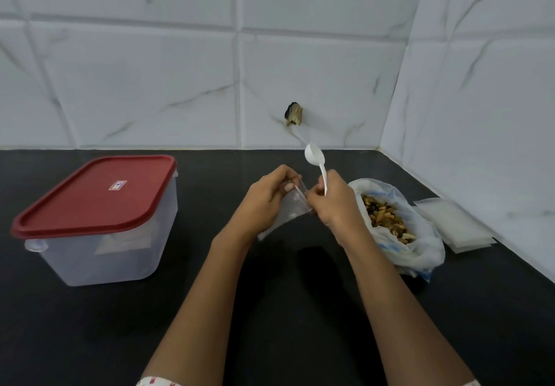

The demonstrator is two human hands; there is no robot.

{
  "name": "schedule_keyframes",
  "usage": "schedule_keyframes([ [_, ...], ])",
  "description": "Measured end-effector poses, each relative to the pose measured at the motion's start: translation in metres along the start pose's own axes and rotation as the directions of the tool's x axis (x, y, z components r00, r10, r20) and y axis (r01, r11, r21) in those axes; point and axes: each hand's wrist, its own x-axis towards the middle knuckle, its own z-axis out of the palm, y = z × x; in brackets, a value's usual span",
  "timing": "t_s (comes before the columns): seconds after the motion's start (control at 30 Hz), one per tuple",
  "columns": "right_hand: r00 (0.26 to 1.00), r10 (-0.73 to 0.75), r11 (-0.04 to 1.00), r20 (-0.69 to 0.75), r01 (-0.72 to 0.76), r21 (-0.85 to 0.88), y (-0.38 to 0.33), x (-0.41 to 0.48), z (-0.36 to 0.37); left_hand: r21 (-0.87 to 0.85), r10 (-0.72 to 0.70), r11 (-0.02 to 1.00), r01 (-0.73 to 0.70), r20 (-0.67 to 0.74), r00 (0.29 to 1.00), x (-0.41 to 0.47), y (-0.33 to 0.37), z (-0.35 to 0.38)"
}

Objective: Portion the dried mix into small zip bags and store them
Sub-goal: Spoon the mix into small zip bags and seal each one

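A small clear zip bag [288,210] hangs above the black counter between both hands. My left hand [267,198] pinches one side of its mouth. My right hand [333,202] pinches the other side and also holds a white plastic spoon [315,157], bowl pointing up and away. The bag looks empty apart from a few specks. Just right of my right hand, an open white plastic bag [420,247] holds the dried mix [386,220] of nuts and dried fruit.
A clear plastic box with a closed red lid [96,196] stands at the left, pale packets faintly visible inside. A stack of empty zip bags [453,223] lies by the right wall. Tiled walls meet in a corner at the back right.
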Motion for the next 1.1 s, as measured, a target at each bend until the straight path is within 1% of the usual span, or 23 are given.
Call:
schedule_keyframes([
  [0.03, 0.997, -0.056, 0.992, -0.053, 0.050, -0.118, 0.000, 0.000, -0.001, 0.008, -0.015, 1.000, 0.015, 0.032, 0.999, 0.000, 0.003, -0.001],
  [0.07, 0.989, -0.104, 0.978, -0.102, 0.083, -0.194, 0.000, 0.001, -0.002, 0.024, -0.023, 0.999, 0.021, 0.063, 0.998, 0.000, 0.006, -0.002],
  [0.1, 0.981, -0.136, 0.969, -0.137, 0.103, -0.226, -0.001, 0.001, -0.003, 0.030, -0.023, 0.999, 0.021, 0.091, 0.996, -0.001, 0.009, -0.002],
  [0.17, 0.975, -0.149, 0.968, -0.165, 0.110, -0.224, -0.001, 0.002, -0.003, 0.018, -0.036, 0.999, 0.034, 0.149, 0.988, -0.002, 0.011, -0.003],
  [0.23, 0.977, -0.128, 0.976, -0.169, 0.094, -0.196, 0.000, 0.002, -0.004, 0.004, -0.051, 0.999, 0.051, 0.204, 0.978, -0.004, 0.010, -0.003],
  [0.3, 0.980, -0.116, 0.979, -0.160, 0.086, -0.186, -0.001, 0.001, -0.005, 0.025, -0.087, 0.996, 0.083, 0.226, 0.970, -0.005, 0.009, -0.001],
  [0.37, 0.990, -0.089, 0.988, -0.110, 0.074, -0.133, -0.002, 0.001, -0.005, 0.047, -0.107, 0.994, 0.101, 0.176, 0.979, -0.005, 0.006, 0.005],
  [0.43, 0.996, -0.066, 0.994, -0.065, 0.060, -0.094, -0.001, 0.001, -0.005, 0.033, -0.092, 0.995, 0.089, 0.087, 0.992, -0.006, 0.004, 0.011],
  [0.53, 0.996, -0.049, 0.998, -0.079, 0.046, -0.036, 0.000, 0.001, -0.006, -0.052, -0.066, 0.996, 0.066, 0.013, 0.998, -0.007, 0.003, 0.015],
  [0.6, 0.989, -0.094, 0.995, -0.117, 0.095, 0.006, -0.001, 0.000, -0.007, -0.108, -0.101, 0.989, 0.102, 0.015, 0.995, -0.007, 0.003, 0.014],
  [0.67, 0.976, -0.176, 0.981, -0.126, 0.185, 0.059, -0.006, -0.001, -0.010, -0.134, -0.148, 0.980, 0.149, 0.017, 0.989, -0.006, 0.002, 0.012],
  [0.7, 0.973, -0.205, 0.970, -0.104, 0.216, 0.108, -0.009, -0.002, -0.011, -0.145, -0.165, 0.975, 0.166, 0.014, 0.986, -0.006, 0.002, 0.011],
  [0.77, 0.970, -0.243, 0.953, 0.000, 0.239, 0.185, -0.012, -0.005, -0.015, -0.170, -0.180, 0.969, 0.180, 0.012, 0.984, -0.006, 0.000, 0.009],
  [0.8, 0.965, -0.252, 0.956, 0.073, 0.237, 0.171, -0.013, -0.006, -0.016, -0.170, -0.178, 0.969, 0.178, 0.013, 0.984, -0.006, -0.001, 0.009],
  [0.87, 0.951, -0.251, 0.967, 0.181, 0.240, 0.083, -0.011, -0.006, -0.016, -0.168, -0.177, 0.969, 0.179, 0.029, 0.984, -0.005, -0.003, 0.008],
  [0.9, 0.946, -0.255, 0.967, 0.199, 0.250, 0.048, -0.009, -0.006, -0.016, -0.177, -0.180, 0.967, 0.185, 0.041, 0.983, -0.005, -0.004, 0.008],
  [0.97, 0.942, -0.277, 0.961, 0.187, 0.276, 0.033, -0.008, -0.005, -0.016, -0.188, -0.185, 0.963, 0.194, 0.065, 0.981, -0.005, -0.005, 0.008],
  [1.1, 0.942, -0.290, 0.956, 0.170, 0.293, 0.010, -0.009, -0.005, -0.017, -0.136, -0.188, 0.971, 0.196, 0.068, 0.980, -0.005, -0.005, 0.010],
])
